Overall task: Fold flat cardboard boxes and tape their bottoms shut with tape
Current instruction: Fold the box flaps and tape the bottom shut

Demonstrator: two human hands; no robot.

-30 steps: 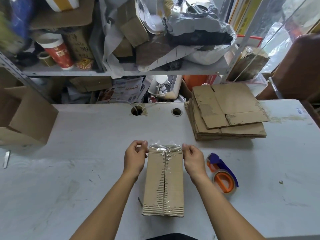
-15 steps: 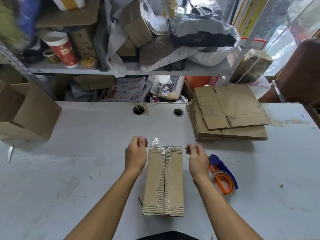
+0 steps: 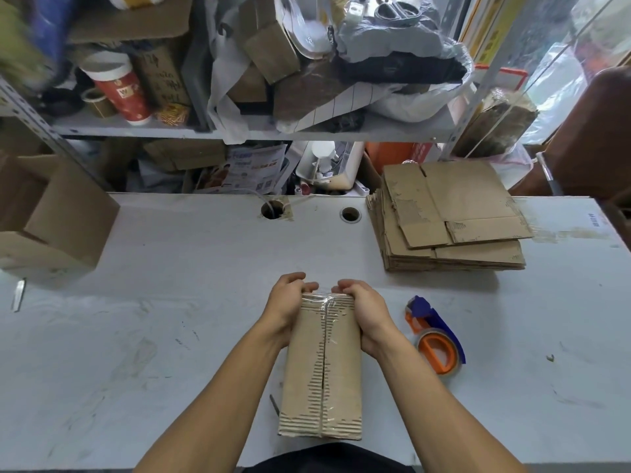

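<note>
At my bench | box lies centre of table, taped seam up | my L hand & R hand grip its far end, fingers curled over the edge (clear tape under them) | tape dispenser just R of box | flat cardboard stack far R.

The white counter is scuffed and has two round cable holes near its back edge. At the counter's far left edge lies a small metal blade. Behind the counter stands a metal shelf crammed with clutter: a red and white paper cup at its left, a brown tape roll just beside the cup, and grey plastic bags piled toward the right. Under the shelf, behind the counter's back edge, sit printed papers.
</note>
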